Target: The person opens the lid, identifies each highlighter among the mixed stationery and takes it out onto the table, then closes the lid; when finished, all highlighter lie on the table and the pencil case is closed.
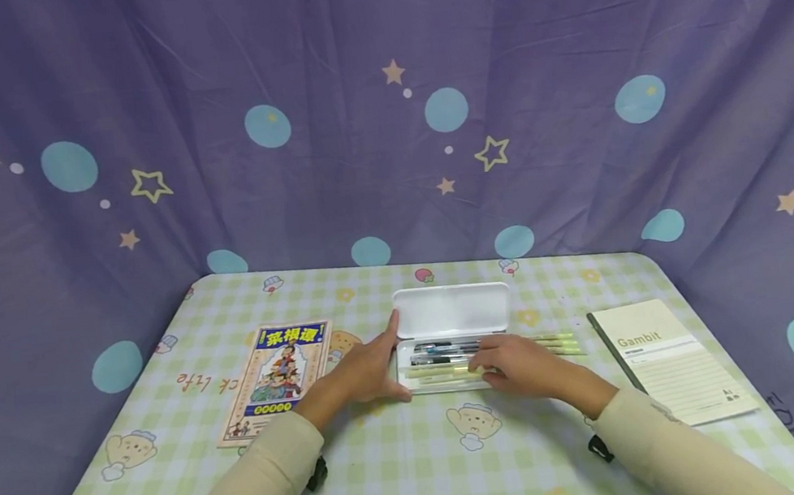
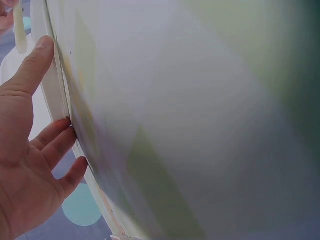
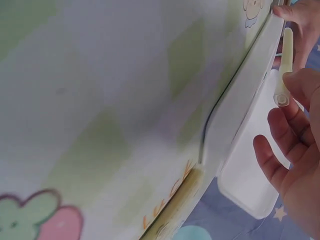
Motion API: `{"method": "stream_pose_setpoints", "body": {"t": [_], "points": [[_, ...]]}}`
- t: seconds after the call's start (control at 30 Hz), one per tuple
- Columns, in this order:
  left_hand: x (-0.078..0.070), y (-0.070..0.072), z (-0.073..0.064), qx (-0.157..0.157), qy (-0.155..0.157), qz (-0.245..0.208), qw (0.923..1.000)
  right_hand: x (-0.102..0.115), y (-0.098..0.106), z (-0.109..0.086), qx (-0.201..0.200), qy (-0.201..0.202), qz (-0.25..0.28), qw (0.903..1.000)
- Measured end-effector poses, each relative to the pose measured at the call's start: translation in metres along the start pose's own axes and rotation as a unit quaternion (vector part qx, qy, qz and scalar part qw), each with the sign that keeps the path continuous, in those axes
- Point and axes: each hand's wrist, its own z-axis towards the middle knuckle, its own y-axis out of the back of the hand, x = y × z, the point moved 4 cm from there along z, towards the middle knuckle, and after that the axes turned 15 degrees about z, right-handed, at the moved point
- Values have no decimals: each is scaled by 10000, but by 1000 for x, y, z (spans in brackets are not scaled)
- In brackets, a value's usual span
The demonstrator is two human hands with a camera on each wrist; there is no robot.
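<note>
An open white pencil case (image 1: 452, 312) lies on the table with its lid tipped back, its tray holding several clear and dark pens (image 1: 427, 357) and pale yellow ones. Along the left side of the case, my left hand (image 1: 367, 368) rests with fingers spread, thumb at the front corner and fingertips at the edge (image 2: 52, 95). Over the right half of the tray, my right hand (image 1: 521, 364) pinches a pale yellow pen (image 3: 286, 55) between thumb and fingers. This hand hides part of the tray. Several yellow-green pens (image 1: 561, 343) show just beyond it.
To the left lies an illustrated booklet (image 1: 282, 375) with a blue title band. A cream notebook (image 1: 664, 364) with a dark spine sits at the right. The checked tablecloth (image 1: 421, 457) covers the table, and a purple curtain (image 1: 376, 193) hangs behind it.
</note>
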Motion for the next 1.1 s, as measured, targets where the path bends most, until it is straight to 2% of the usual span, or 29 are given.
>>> {"method": "stream_pose_setpoints", "body": {"t": [0.13, 0.5, 0.9, 1.1], "points": [[0, 0, 0, 6, 0, -5, 10000, -3, 5, -8, -200, 30, 83, 9998], [0, 0, 0, 36, 12, -36, 10000, -16, 18, -30, -614, -205, -70, 9979], [-3, 2, -1, 13, 66, -23, 10000, -35, 34, -64, -1013, -373, -218, 9939], [-1, 0, 0, 68, 109, 24, 9999, -44, 42, -80, -1015, -767, -152, 9918]]}}
